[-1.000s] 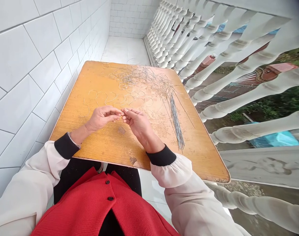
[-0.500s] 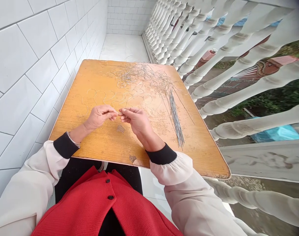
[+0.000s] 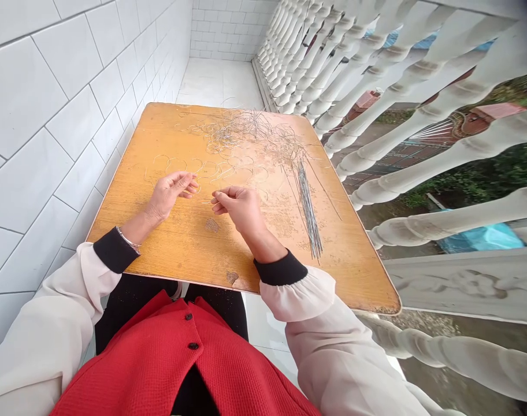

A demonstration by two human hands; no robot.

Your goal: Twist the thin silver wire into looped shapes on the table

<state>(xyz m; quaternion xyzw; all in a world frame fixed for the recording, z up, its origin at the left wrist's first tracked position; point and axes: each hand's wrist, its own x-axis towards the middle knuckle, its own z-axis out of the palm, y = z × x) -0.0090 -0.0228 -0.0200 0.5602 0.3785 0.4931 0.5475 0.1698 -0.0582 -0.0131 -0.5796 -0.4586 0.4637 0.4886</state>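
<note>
Daylight from the open balustrade (image 3: 437, 112) on your right lights the scene evenly, leaving only faint shadows under your right hand (image 3: 240, 208) on the desk (image 3: 333, 271); wide-lens distortion bends the tiled wall (image 3: 59, 144) and the soft, blurred balusters.

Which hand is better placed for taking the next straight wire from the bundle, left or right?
Probably the right hand: it is clearly nearer the bundle of straight wires, which lies on its side. However, its grip may be pinching a thin wire. The left hand is open, but farther away.
</note>
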